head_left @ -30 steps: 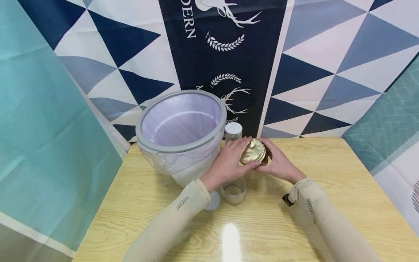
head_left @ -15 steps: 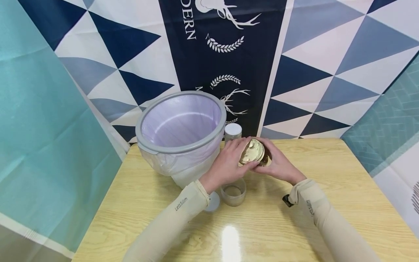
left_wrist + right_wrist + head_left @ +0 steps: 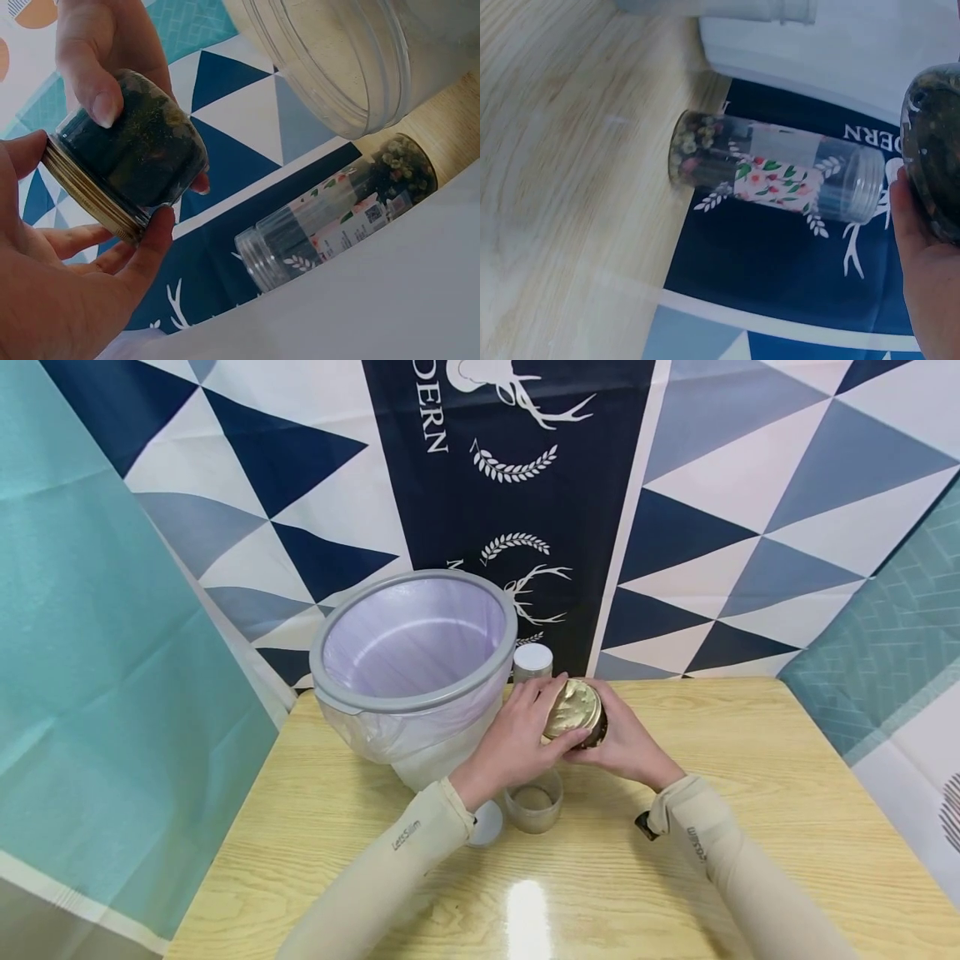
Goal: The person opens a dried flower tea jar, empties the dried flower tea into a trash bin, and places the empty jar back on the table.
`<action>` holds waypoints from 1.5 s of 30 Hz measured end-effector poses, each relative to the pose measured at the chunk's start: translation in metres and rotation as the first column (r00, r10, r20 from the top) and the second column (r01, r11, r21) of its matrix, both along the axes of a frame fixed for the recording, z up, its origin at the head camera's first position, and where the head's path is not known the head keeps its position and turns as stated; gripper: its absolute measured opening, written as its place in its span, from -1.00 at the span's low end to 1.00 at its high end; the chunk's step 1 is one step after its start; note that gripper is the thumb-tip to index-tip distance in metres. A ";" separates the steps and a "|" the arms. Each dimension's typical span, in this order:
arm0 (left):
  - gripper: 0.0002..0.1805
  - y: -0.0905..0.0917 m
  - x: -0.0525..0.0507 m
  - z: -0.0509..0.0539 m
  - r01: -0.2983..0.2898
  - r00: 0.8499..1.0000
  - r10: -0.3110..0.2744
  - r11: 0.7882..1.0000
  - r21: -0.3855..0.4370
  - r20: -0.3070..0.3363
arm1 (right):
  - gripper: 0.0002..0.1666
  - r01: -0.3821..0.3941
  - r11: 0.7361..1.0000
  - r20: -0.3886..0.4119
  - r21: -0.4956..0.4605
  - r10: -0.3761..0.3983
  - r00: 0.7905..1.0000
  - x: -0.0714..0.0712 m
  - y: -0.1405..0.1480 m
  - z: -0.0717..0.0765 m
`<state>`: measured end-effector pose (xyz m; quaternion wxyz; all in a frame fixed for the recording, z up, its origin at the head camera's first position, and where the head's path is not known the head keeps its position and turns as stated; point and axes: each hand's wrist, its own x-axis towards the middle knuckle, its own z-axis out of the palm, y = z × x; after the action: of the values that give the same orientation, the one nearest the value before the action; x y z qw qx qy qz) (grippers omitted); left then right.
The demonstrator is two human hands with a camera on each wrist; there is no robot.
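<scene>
Both hands hold a small glass jar [image 3: 142, 142] with dark contents, raised above the table and tilted. My left hand [image 3: 517, 735] grips its gold screw lid [image 3: 573, 706], fingers and thumb around the rim. My right hand [image 3: 628, 742] is wrapped around the jar's body, thumb on its side in the left wrist view. In the right wrist view, only part of the jar and hand shows at the right edge. The lid appears to sit on the jar. Behind the hands stands a tall clear jar [image 3: 776, 169] with dried flowers at its bottom and a floral label.
A grey-rimmed bin [image 3: 416, 700] lined with a translucent bag stands left of the hands. Below them, a wide clear container [image 3: 534, 817] sits on the wooden table [image 3: 600, 885], beside a round white lid [image 3: 487, 823] partly behind the left wrist. A patterned cloth hangs behind.
The jar and both hands have shifted slightly left and down. My right hand and forearm have swung left, and more of the jar's dark side shows. The bin and the other containers stay put.
</scene>
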<state>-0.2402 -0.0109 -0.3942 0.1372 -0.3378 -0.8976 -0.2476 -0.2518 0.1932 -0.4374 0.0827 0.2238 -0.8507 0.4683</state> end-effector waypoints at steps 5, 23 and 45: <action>-0.15 -0.004 0.004 0.003 0.004 1.000 -0.003 1.000 0.029 -0.014 | 0.16 0.001 1.000 0.008 0.025 -0.001 1.000 0.005 -0.004 0.006; -0.08 -0.019 0.015 0.012 0.042 0.994 -0.035 0.997 0.070 -0.100 | 0.17 -0.057 0.995 -0.104 0.079 0.066 0.992 0.016 -0.009 0.018; -0.25 -0.024 0.009 0.002 0.045 0.875 -0.157 0.968 -0.247 -0.458 | 0.07 -0.156 0.986 -0.123 0.054 0.161 0.979 0.031 -0.023 0.016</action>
<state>-0.2309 -0.0348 -0.3920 0.2995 -0.4482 -0.8402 -0.0595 -0.2208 0.1705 -0.4210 0.0941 0.3221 -0.8333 0.4393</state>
